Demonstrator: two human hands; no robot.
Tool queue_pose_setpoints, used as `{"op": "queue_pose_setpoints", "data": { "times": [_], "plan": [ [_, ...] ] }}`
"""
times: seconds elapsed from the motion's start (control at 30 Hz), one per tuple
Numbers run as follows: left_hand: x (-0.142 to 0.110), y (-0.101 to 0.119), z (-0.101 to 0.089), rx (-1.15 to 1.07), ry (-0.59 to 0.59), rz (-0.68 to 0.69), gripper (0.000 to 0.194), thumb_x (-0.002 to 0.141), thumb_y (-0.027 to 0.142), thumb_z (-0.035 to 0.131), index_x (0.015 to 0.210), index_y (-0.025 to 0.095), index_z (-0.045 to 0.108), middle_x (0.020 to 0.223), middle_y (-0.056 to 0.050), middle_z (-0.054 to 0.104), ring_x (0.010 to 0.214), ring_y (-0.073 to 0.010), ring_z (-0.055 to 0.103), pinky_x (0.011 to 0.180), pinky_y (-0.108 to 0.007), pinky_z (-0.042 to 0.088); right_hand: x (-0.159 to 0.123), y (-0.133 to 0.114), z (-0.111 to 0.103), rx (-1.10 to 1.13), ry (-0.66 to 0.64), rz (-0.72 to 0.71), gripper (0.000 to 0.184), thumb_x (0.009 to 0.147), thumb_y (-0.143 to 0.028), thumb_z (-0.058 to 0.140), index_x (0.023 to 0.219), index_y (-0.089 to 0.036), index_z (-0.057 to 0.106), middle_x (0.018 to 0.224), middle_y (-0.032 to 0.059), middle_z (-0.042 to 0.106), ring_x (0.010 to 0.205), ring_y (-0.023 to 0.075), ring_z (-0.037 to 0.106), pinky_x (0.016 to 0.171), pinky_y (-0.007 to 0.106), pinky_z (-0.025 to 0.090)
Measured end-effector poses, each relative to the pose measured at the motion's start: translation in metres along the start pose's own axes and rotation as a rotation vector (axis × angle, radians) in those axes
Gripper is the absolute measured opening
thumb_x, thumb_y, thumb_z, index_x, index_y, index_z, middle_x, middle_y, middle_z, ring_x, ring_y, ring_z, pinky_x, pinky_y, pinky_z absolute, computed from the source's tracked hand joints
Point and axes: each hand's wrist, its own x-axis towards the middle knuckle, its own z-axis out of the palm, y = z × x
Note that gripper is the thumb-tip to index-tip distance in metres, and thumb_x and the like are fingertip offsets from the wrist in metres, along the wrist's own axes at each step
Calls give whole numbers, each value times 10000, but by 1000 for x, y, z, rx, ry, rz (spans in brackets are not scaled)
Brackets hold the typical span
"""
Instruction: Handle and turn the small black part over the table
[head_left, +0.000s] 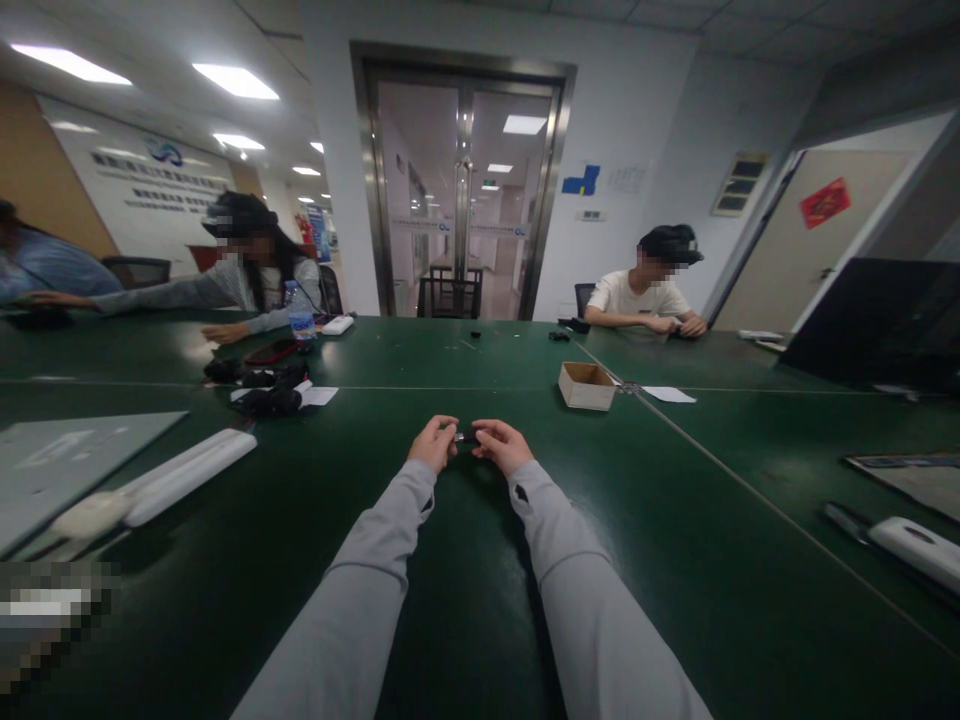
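Both of my forearms, in grey sleeves, reach forward over the green table. Between my fingertips, low over the tabletop, is a small black stick with a silver end [466, 437], shaped like a USB flash drive. My left hand [434, 444] has its fingers closed at the silver end. The black end is pinched by my right hand [504, 446]. Fingers cover part of the stick, so its exact kind is unclear.
An open cardboard box [587, 388] stands ahead to the right, near white paper [670, 394]. Dark bundled gear [274, 390], a water bottle [302, 315] and a white lamp-like device [191, 475] are leftward. Co-workers sit across the green table [480, 600].
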Motion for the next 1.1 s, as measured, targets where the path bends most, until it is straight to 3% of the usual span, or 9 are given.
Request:
{"op": "queue_pose_setpoints", "data": {
  "times": [0.17, 0.3, 0.43, 0.57, 0.67, 0.8, 0.93, 1.1],
  "plan": [
    [-2, 1, -1, -21, -84, -3, 292, 763, 359, 442, 962, 164, 526, 443, 61, 447, 297, -50, 329, 327, -159, 222, 0, 0, 0, -6, -30, 2, 381, 572, -347, 739, 883, -164, 616, 658, -9, 592, 497, 108, 580, 485, 214, 452],
    [-1, 0, -1, -31, -74, 10, 330, 721, 329, 495, 1017, 184, 484, 535, 57, 502, 319, -45, 359, 328, -156, 238, -1, -2, 0, 1, -21, -8, 379, 571, -341, 744, 884, -169, 616, 666, -7, 593, 507, 111, 586, 474, 206, 454],
    [-1, -1, -1, -14, -90, 13, 307, 772, 360, 415, 992, 164, 499, 471, 53, 469, 315, -48, 342, 333, -152, 242, -3, -5, 1, -5, -23, -6, 382, 565, -345, 746, 879, -170, 619, 662, -10, 586, 509, 112, 585, 472, 210, 457],
    [-1, -1, -1, -18, -62, 28, 417, 726, 352, 511, 1095, 173, 437, 551, 49, 522, 334, -42, 374, 345, -151, 261, -4, -7, 3, -18, -18, -7, 396, 558, -352, 745, 883, -165, 619, 660, -11, 582, 504, 109, 579, 475, 214, 457],
    [-1, -1, -1, -13, -64, 34, 406, 774, 378, 436, 1120, 165, 426, 488, 55, 489, 319, -48, 354, 343, -154, 255, -5, -7, 3, -17, -23, -7, 393, 560, -352, 745, 883, -166, 621, 663, -11, 583, 507, 109, 581, 476, 213, 455],
    [-1, -1, -1, -23, -76, 39, 460, 724, 305, 498, 1152, 168, 400, 574, 38, 547, 337, -46, 386, 350, -156, 272, -4, -6, 2, -4, -19, -6, 378, 566, -339, 745, 882, -173, 621, 672, -13, 587, 514, 107, 586, 488, 211, 457],
    [-1, -1, -1, -38, -108, 28, 405, 776, 357, 416, 1118, 143, 446, 483, 37, 510, 329, -58, 369, 346, -158, 257, -2, -4, 1, 1, -26, -14, 386, 566, -341, 745, 886, -167, 618, 663, -14, 587, 510, 109, 589, 484, 208, 453],
    [-2, 2, -1, -28, -107, 19, 399, 725, 272, 479, 1104, 150, 459, 568, 25, 554, 353, -50, 398, 349, -153, 262, -3, -5, 2, 2, -18, -4, 403, 557, -349, 749, 887, -161, 616, 671, -4, 596, 521, 117, 591, 480, 210, 453]
  ]
}}
